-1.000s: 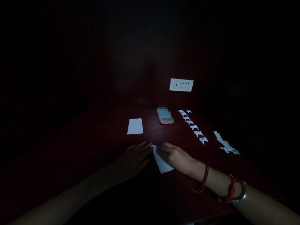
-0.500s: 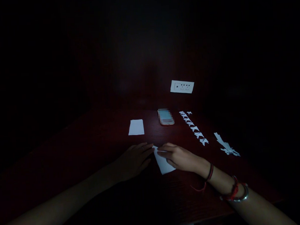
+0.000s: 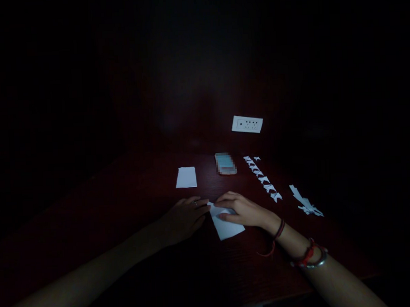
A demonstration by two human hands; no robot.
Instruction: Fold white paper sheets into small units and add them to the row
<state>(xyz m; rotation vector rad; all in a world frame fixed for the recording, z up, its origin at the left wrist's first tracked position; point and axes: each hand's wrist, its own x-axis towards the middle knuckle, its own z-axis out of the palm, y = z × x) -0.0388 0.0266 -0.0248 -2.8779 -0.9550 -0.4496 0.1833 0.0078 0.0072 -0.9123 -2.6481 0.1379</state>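
Observation:
A white sheet of paper (image 3: pixel 226 230) lies on the dark red table before me, with a crease or flap showing near its far end. My right hand (image 3: pixel 244 209) rests over its far right part, fingers stretched across the paper and hiding some of it. At the far left corner, the fingertips of my left hand (image 3: pixel 187 217) touch the sheet; that hand is flat, its fingers outstretched and a ring on one of them. Neither hand is closed around anything.
A second white sheet (image 3: pixel 186 177) lies farther back, left of a phone-like device (image 3: pixel 226 163) that is blurred out. To the right run a row of small folded paper pieces (image 3: pixel 263 180) and a heap of paper strips (image 3: pixel 305 203). A socket panel (image 3: pixel 247 124) is on the wall.
My right hand has shifted slightly up the paper, baring more of the sheet's near right part. My left hand stays nearly in place. The whole view has tilted slightly.

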